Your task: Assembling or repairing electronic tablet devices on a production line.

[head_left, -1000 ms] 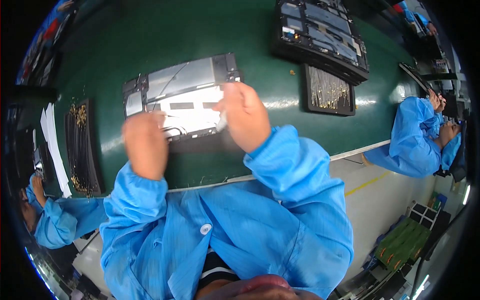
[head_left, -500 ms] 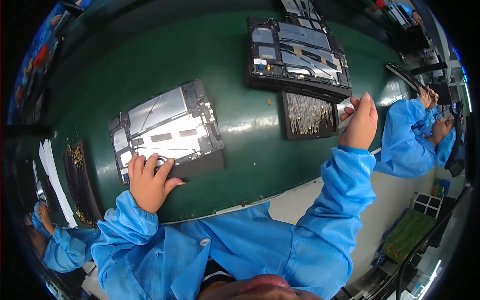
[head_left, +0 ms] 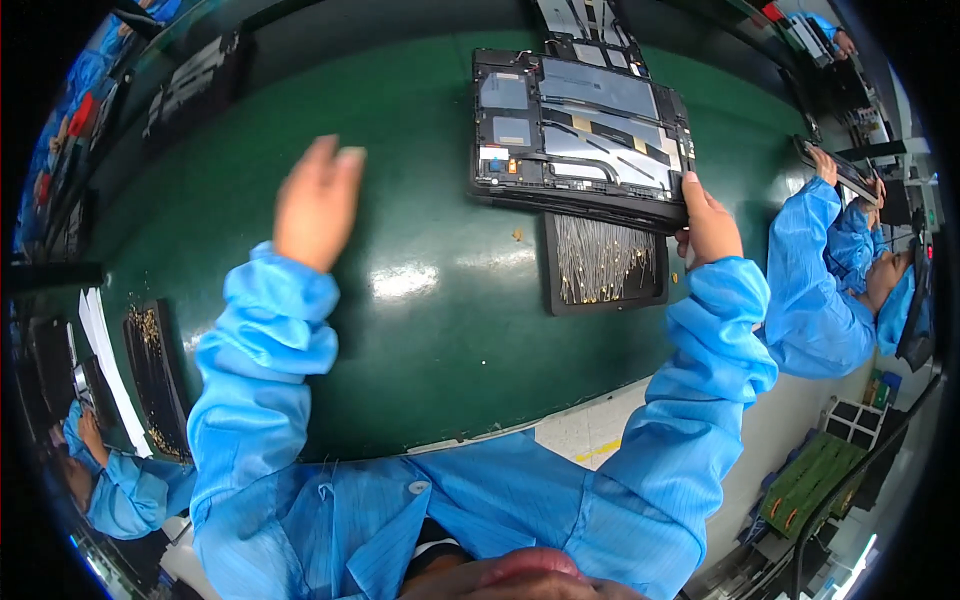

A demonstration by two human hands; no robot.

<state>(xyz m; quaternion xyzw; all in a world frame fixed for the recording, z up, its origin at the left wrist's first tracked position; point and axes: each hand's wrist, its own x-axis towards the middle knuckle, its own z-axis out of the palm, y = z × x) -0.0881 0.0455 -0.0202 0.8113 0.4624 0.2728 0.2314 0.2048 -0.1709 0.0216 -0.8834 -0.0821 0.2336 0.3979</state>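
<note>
My right hand [head_left: 712, 228] grips the right front corner of an opened tablet [head_left: 600, 125], with its thumb on top and the fingers curled below. Grey battery panels, black cables and a small orange part show inside this tablet, which lies on a stack of dark trays or housings. Over the green table [head_left: 420, 350], my left hand [head_left: 318, 205] is raised and holds nothing; its fingers stretch forward, somewhat blurred. Partly under the stack's front edge sits a black tray [head_left: 608, 262] of thin silvery cables with gold ends.
Another opened tablet [head_left: 192, 85] lies at the far left. A dark tray with gold-tipped cables [head_left: 155, 370] and white sheets [head_left: 112, 375] are at the left edge. More opened tablets [head_left: 590, 25] lie behind the stack. Co-workers sit left and right [head_left: 825, 270].
The tablet under my left hand has gone from the near left; one now lies at the far left. My left hand has lifted off and moved forward. My right hand has closed on the stack's top tablet.
</note>
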